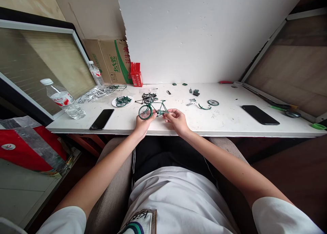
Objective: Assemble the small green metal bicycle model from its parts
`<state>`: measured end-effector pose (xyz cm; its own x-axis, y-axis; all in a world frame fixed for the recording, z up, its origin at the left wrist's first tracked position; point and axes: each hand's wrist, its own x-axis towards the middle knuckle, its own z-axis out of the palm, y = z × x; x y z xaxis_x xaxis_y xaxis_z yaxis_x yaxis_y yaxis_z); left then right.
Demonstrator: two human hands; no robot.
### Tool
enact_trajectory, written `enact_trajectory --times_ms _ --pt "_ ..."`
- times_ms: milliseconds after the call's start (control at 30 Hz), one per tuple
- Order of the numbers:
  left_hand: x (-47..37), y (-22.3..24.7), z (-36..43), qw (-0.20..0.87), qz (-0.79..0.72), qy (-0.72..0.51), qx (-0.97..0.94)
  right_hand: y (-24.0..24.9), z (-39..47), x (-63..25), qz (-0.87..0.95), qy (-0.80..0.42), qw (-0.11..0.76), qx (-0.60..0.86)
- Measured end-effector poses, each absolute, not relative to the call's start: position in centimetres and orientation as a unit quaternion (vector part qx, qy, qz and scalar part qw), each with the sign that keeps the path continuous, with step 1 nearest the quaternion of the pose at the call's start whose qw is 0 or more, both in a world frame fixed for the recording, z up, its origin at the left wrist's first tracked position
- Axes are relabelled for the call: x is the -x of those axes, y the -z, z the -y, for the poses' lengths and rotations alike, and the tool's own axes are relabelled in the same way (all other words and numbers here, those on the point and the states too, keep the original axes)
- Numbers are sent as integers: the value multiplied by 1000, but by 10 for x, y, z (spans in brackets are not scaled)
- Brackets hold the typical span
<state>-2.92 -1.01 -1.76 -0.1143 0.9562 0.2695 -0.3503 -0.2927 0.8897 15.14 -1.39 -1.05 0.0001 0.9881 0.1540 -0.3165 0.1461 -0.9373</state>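
A small green model bicycle (155, 107) is held upright over the table's front part. It has a front wheel at its left end, while no rear wheel shows on the frame. My left hand (144, 124) is closed on its lower part, just right of the front wheel. At the frame's rear end, the fingers of my right hand (176, 119) pinch it; the exact spot is partly hidden. On the table to the right lie a loose green wheel (213, 102) and a curved green part (204, 107).
Black parts (149, 97) and a white plate (131, 102) with green pieces lie behind my hands. Phones (102, 119) (260, 115) lie at both sides. Water bottles (66, 102) (96, 73) stand left. A red box (136, 76) and carton (108, 61) stand at the back.
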Motion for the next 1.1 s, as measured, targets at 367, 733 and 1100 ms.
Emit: enact_trajectory --times_ms 367,733,1100 --pt "32 16 10 512 -323 -621 -498 13 14 -151 487 -515 613 349" --pt "32 8 14 560 -283 -612 -482 15 16 -148 534 -468 610 351" --pt "31 12 11 549 -308 -638 -443 18 20 -145 575 -439 603 336"
